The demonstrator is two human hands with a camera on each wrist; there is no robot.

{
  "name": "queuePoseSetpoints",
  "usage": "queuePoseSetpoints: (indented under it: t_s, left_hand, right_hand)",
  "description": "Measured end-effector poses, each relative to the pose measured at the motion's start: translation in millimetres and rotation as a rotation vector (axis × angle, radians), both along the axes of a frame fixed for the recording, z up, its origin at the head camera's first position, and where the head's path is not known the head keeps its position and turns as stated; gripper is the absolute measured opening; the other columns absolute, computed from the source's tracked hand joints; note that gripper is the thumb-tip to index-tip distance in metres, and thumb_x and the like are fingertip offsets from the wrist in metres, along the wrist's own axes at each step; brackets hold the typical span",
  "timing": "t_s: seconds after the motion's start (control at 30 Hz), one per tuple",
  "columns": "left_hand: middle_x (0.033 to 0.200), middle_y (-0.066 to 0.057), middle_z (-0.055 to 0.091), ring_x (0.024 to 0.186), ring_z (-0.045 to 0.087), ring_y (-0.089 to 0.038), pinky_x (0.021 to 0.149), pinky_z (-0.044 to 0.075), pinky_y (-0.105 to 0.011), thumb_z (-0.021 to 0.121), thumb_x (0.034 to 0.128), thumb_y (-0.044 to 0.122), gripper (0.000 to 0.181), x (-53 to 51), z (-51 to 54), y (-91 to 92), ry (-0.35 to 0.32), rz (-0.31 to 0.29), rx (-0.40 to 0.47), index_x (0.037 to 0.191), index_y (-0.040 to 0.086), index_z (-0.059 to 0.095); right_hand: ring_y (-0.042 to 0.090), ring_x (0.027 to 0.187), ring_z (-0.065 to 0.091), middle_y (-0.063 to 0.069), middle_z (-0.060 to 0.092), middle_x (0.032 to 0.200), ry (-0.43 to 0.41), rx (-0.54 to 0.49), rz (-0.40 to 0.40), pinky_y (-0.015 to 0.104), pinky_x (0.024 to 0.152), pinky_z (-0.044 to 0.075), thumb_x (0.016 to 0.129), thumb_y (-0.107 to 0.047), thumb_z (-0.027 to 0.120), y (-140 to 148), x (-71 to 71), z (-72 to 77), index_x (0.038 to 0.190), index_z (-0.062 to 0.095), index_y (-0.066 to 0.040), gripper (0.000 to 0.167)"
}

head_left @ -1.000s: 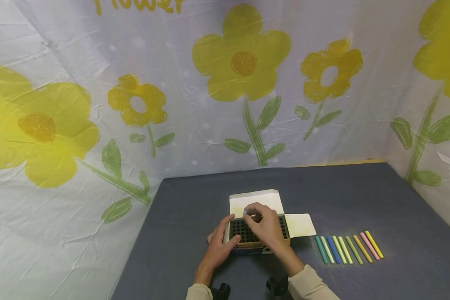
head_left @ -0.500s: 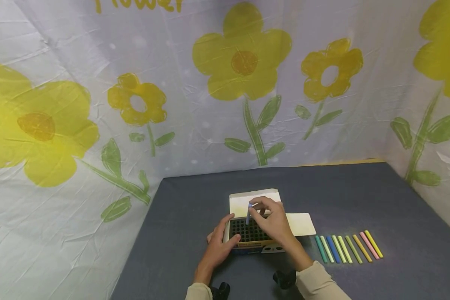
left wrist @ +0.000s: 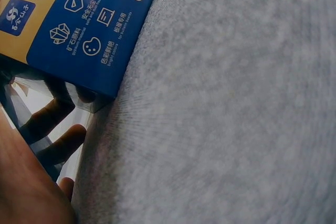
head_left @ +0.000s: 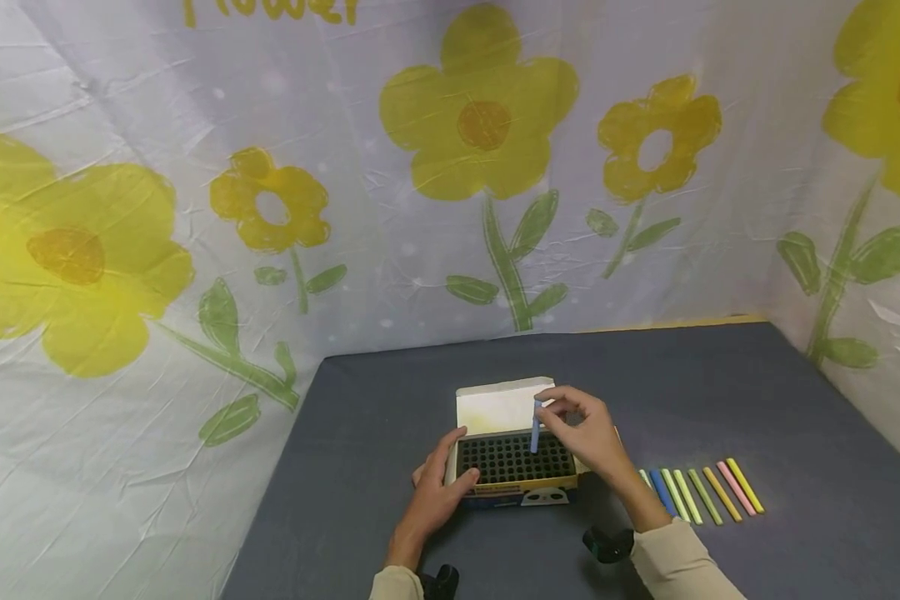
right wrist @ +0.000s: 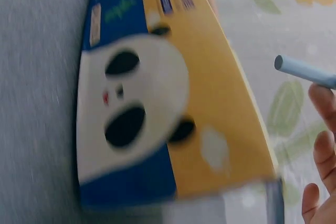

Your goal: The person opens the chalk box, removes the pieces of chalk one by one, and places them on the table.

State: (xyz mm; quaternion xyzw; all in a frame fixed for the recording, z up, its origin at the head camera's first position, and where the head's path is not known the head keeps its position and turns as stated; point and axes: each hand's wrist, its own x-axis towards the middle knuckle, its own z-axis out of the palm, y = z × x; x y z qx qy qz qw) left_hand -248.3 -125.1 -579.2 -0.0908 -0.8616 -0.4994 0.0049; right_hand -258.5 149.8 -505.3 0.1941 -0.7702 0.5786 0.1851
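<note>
An open chalk box, its black insert full of round holes, stands near the middle of the table in the head view. My left hand grips its left end, thumb at the front corner and a finger along the far side. In the left wrist view the fingers lie by the blue-and-yellow box's end. Between thumb and fingertips my right hand pinches a light blue chalk stick, held nearly upright over the right half of the holes. The right wrist view shows this stick's lower end hanging free above the box.
To the right lies a row of chalk sticks in green, blue, orange, pink and yellow; the right forearm covers its left end. The box's white lid stands folded back. A flower-printed cloth hangs behind the dark table.
The right hand has lifted the light blue chalk stick up out of the insert and carried it rightward. The left hand stays on the box.
</note>
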Motion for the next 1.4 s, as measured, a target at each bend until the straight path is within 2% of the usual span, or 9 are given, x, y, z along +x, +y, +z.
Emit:
queuePoseSetpoints:
  t_s: [0.13,0.33,0.63,0.83,1.0,1.27,1.4]
  left_hand:
    - [0.159,-0.005,0.044,0.146,0.02,-0.044,0.105,0.024,-0.073,0.07,0.0932,0.044,0.063,0.4,1.3,-0.3,-0.002,-0.004,0.01,0.15,0.046,0.042]
    - [0.16,-0.004,0.043,0.147,0.023,-0.043,0.107,0.019,-0.07,0.069,0.0934,0.043,0.063,0.4,2.9,-0.4,-0.001,-0.018,0.015,0.15,0.046,0.042]
    - [0.159,-0.004,0.044,0.147,0.027,-0.041,0.108,0.018,-0.069,0.07,0.0932,0.043,0.064,0.1,3.0,-0.7,-0.005,-0.029,0.013,0.15,0.047,0.041]
    - [0.158,-0.003,0.045,0.143,0.029,-0.039,0.106,0.025,-0.069,0.069,0.0929,0.043,0.064,2.3,4.2,-1.1,-0.013,-0.02,0.001,0.15,0.05,0.04]
    - [0.158,-0.003,0.044,0.142,0.025,-0.04,0.102,0.031,-0.068,0.069,0.0937,0.044,0.064,2.1,3.3,-0.8,-0.011,-0.023,-0.004,0.15,0.05,0.039]
    - [0.159,-0.001,0.043,0.146,0.028,-0.038,0.107,0.022,-0.068,0.069,0.0938,0.043,0.064,0.5,2.2,-2.1,-0.005,-0.035,0.005,0.15,0.05,0.039]
    - [0.16,0.0,0.043,0.146,0.031,-0.036,0.108,0.019,-0.068,0.069,0.094,0.043,0.064,-0.1,1.3,-2.7,-0.001,-0.046,0.009,0.151,0.049,0.039]
  right_hand:
    - [0.013,0.072,0.063,0.012,0.076,0.081,0.016,0.018,-0.029,0.029,0.072,0.049,0.093,-0.002,0.071,18.8,-0.5,-0.5,0.114,0.072,-0.002,0.021]
    - [0.007,0.074,0.062,0.012,0.076,0.081,0.017,0.051,-0.085,0.028,0.073,0.047,0.092,0.001,0.071,41.9,3.0,-3.6,0.115,0.073,-0.003,0.024]
    - [0.004,0.08,0.061,0.003,0.076,0.084,-0.074,0.155,-0.176,0.032,0.078,0.047,0.096,-0.01,0.07,73.4,14.7,-7.3,0.117,0.074,-0.008,0.022]
    - [0.005,0.08,0.058,0.004,0.074,0.088,-0.172,0.222,-0.242,0.031,0.072,0.044,0.098,-0.017,0.069,99.3,23.7,-7.2,0.122,0.073,-0.008,0.026]
    - [0.004,0.077,0.056,0.001,0.072,0.089,-0.189,0.269,-0.277,0.028,0.065,0.041,0.099,-0.02,0.068,134.3,29.8,-7.1,0.122,0.073,-0.008,0.026]
    - [-0.001,0.077,0.057,-0.019,0.068,0.091,-0.259,0.359,-0.358,0.027,0.062,0.043,0.101,-0.028,0.066,193.9,42.9,-12.3,0.122,0.072,-0.007,0.03]
    - [-0.003,0.074,0.056,-0.012,0.07,0.091,-0.296,0.428,-0.389,0.028,0.06,0.043,0.101,-0.029,0.065,214.4,49.2,-16.7,0.121,0.072,-0.006,0.032]
